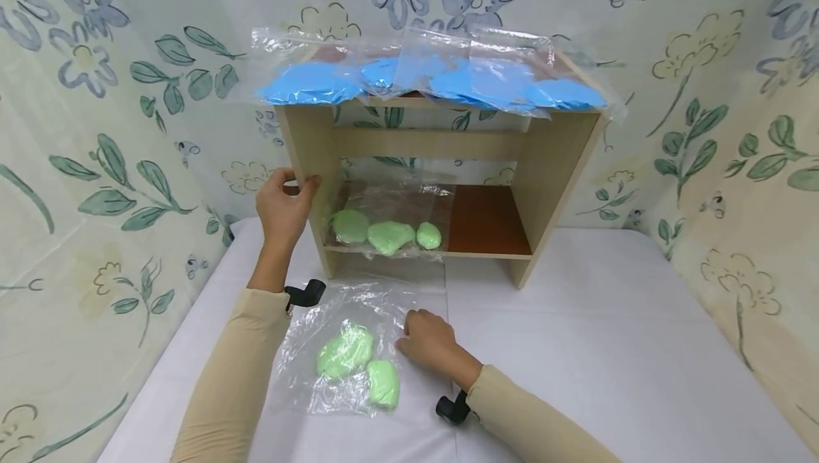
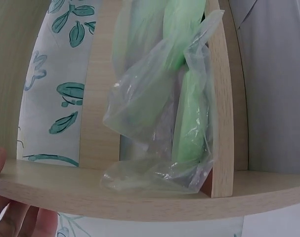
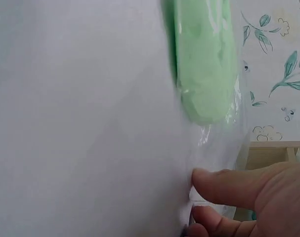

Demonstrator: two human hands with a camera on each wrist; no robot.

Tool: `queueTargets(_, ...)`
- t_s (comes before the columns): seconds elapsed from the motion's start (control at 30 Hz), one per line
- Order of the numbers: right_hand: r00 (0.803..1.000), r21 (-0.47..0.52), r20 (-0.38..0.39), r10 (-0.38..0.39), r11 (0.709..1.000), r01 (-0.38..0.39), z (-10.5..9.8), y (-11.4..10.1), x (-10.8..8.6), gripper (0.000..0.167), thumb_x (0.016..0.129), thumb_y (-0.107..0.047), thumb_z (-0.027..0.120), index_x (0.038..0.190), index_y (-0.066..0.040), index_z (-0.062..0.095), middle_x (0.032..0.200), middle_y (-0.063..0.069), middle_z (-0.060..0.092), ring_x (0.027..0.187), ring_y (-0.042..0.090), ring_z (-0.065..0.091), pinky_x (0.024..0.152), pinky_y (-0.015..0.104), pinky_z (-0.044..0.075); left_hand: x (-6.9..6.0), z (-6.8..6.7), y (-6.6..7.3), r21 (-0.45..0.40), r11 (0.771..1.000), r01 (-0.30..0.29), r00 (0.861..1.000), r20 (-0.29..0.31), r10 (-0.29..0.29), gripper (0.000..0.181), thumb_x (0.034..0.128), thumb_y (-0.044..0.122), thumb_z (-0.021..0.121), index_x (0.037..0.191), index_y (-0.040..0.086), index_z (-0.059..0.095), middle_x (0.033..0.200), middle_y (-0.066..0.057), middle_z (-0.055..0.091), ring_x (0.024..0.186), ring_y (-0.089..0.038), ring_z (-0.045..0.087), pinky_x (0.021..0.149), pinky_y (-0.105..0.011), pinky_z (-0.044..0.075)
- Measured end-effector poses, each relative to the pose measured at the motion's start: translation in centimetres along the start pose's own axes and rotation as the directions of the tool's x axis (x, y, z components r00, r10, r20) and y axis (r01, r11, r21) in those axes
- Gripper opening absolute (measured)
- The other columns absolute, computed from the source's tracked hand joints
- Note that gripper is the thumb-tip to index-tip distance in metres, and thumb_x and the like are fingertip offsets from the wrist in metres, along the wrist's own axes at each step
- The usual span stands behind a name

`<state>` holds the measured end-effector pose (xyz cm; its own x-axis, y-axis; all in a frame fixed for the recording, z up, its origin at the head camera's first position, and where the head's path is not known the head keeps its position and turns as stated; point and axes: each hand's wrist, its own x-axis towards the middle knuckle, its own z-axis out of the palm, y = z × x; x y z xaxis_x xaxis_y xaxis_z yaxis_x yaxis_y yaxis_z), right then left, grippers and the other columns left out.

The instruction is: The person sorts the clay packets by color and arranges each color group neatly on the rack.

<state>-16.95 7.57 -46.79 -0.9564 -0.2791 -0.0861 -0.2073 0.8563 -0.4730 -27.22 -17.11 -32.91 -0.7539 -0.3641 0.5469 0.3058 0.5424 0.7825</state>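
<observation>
My left hand (image 1: 281,210) grips the front edge of the left side panel (image 1: 304,143) of a small wooden shelf unit. In the left wrist view its thumb and fingers lie on opposite faces of that panel (image 2: 115,202). On the table, a clear plastic bag (image 1: 297,349) holds two light-green lumps (image 1: 345,351). My right hand (image 1: 430,341) pinches the bag's right edge; the right wrist view shows the thumb and a finger at the film beside a green lump (image 3: 206,69).
Clear bags with three green lumps (image 1: 391,237) lie on the lower shelf's left part, beside bare brown board (image 1: 489,217). Several bags with flat blue contents (image 1: 313,84) cover the top board. White cloth (image 1: 608,349) covers the table; floral fabric (image 1: 128,150) hangs behind.
</observation>
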Motion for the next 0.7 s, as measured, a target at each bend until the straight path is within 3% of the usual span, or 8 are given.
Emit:
queueTargets(0.23,1.0,-0.003,0.0,-0.015,1.0,0.015,-0.4,0.4,0.2,0.01,0.088,-0.011,0.065,0.078,-0.012,0.061,0.078,0.001,0.059,0.068,0.016,0.049,0.056,0.029,0.039,0.0,-0.1,0.3,0.013,0.999,0.047,0.998,0.029,-0.048,0.038,0.089,0.032,0.071,0.112,0.003,0.066,0.115,-0.014,0.072,0.096,-0.028,0.074,0.069,-0.019,0.052)
queueTargets(0.37,1.0,0.01,0.01,0.002,1.0,-0.002,-1.3,1.1,0.2,0.008,0.095,-0.009,0.054,0.089,-0.005,0.057,0.072,0.005,0.056,0.061,0.018,0.049,0.05,0.03,0.038,0.0,-0.1,0.5,0.023,0.997,0.071,0.996,0.045,-0.072,0.034,0.0898,0.03,0.068,0.111,0.003,0.066,0.114,-0.014,0.072,0.095,-0.028,0.074,0.068,-0.022,0.053)
queueTargets(0.47,0.998,0.087,0.039,0.041,0.995,-0.044,-2.0,1.8,0.4,0.013,0.1,-0.011,0.044,0.101,-0.001,0.052,0.07,0.007,0.056,0.056,0.018,0.051,0.047,0.029,0.039,0.1,-0.1,0.5,0.025,0.996,0.082,0.996,0.039,-0.083,0.032,0.0901,0.029,0.066,0.11,0.004,0.066,0.114,-0.014,0.072,0.095,-0.028,0.074,0.066,-0.018,0.051)
queueTargets(0.57,0.992,0.266,0.076,0.1,0.957,-0.117,-2.4,2.4,0.7,0.022,0.102,-0.015,0.04,0.113,0.003,0.047,0.071,0.01,0.06,0.051,0.018,0.054,0.046,0.028,0.045,0.1,-0.1,0.4,0.026,0.997,0.077,0.997,0.023,-0.078,0.032,0.0903,0.029,0.066,0.109,0.004,0.066,0.113,-0.014,0.072,0.095,-0.028,0.074,0.064,-0.014,0.048)
queueTargets(0.67,0.984,0.447,0.118,0.135,0.877,-0.174,-2.2,2.7,0.5,0.044,0.1,-0.022,0.053,0.132,0.004,0.036,0.077,0.013,0.067,0.052,0.016,0.06,0.049,0.028,0.052,0.2,0.0,0.3,0.035,0.997,0.069,0.997,0.015,-0.069,0.032,0.0906,0.029,0.065,0.109,0.004,0.066,0.113,-0.014,0.072,0.094,-0.028,0.074,0.063,-0.012,0.046)
queueTargets(0.7,0.984,0.472,0.127,0.128,0.865,-0.173,-2.0,2.7,0.4,0.056,0.097,-0.024,0.059,0.137,0.003,0.032,0.081,0.013,0.068,0.055,0.016,0.061,0.052,0.028,0.053,0.1,-0.1,0.2,0.038,0.997,0.07,0.997,0.014,-0.07,0.032,0.0907,0.029,0.065,0.109,0.004,0.066,0.113,-0.014,0.072,0.094,-0.028,0.074,0.062,-0.013,0.045)
